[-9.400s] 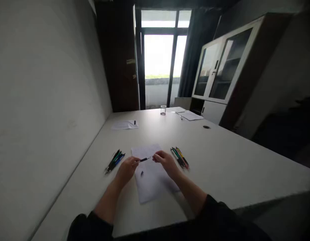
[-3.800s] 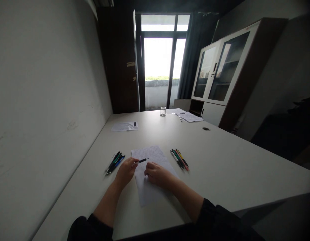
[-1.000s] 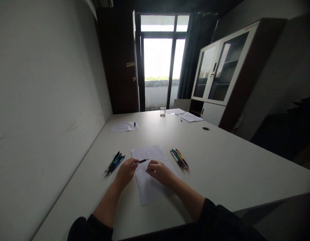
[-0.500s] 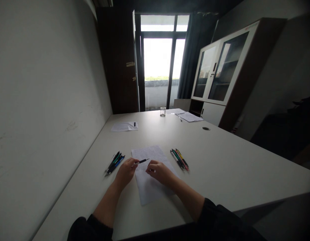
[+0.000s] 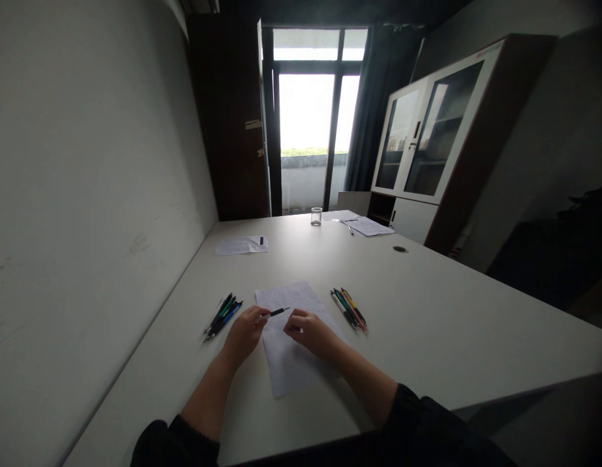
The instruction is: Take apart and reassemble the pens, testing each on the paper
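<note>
The person's left hand [image 5: 243, 332] is clamped on a pen [image 5: 278, 312], thumb and fingers pinching its near-left end. The pen lies over the far half of a written sheet [image 5: 294, 379], its dark grip and thin tip pointing right and slightly to the far side. The right hand [image 5: 308, 332] is near the tip but apart from it, also over the sheet, with its fingers curled in toward the thumb; whether they meet or hold anything small cannot be told. Both forearms reach in from the near side, in dark sleeves [image 5: 177, 441].

Left of the left hand, a bunch of pens [image 5: 223, 318] in black, green and blue lies slanted on the white table [image 5: 437, 318]. Right of the sheet is a second group, the right-hand pens [image 5: 348, 309], with green, pink and yellow among them, lying side by side.

Farther off on the left is a paper [image 5: 235, 246] with a small dark patch at its right end. At the far edge stands a clear jar [image 5: 316, 218]; to its right are more papers [image 5: 372, 226] with a lone pen [image 5: 350, 229] beside them. Nearer and to the right of those, a round hole [image 5: 400, 249] opens in the table.
</note>
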`<state>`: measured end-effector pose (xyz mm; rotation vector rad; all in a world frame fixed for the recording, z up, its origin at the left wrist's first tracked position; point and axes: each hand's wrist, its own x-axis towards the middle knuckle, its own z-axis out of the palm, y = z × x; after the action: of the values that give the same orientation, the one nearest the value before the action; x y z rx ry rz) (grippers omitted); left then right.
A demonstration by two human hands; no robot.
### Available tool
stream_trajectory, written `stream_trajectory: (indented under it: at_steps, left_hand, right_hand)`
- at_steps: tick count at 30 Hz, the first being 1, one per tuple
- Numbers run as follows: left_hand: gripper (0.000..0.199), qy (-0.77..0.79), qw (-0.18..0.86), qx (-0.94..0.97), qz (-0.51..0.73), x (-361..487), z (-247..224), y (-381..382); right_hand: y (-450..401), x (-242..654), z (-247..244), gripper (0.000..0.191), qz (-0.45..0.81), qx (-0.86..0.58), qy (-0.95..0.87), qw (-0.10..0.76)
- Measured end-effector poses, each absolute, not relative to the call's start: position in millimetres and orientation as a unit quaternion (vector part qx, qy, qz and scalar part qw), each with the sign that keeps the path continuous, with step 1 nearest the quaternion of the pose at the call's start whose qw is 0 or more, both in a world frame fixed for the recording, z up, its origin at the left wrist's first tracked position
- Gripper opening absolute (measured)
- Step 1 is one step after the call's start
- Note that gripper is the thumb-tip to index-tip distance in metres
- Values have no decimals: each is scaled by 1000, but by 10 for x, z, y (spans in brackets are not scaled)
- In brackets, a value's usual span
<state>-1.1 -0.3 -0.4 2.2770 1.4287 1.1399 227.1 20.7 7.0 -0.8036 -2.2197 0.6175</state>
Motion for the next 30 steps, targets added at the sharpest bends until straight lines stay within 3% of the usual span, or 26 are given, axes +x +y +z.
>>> stream_trajectory:
  at_steps: [20, 30]
  left_hand:
    - [20, 488, 120, 770, 393, -5, 3, -18]
    - [20, 486, 135, 772, 387, 5, 30, -38]
  right_hand:
    - [313, 2334, 113, 17, 269, -387, -748, 467]
    - [398, 2363, 33, 25, 371, -405, -672, 497]
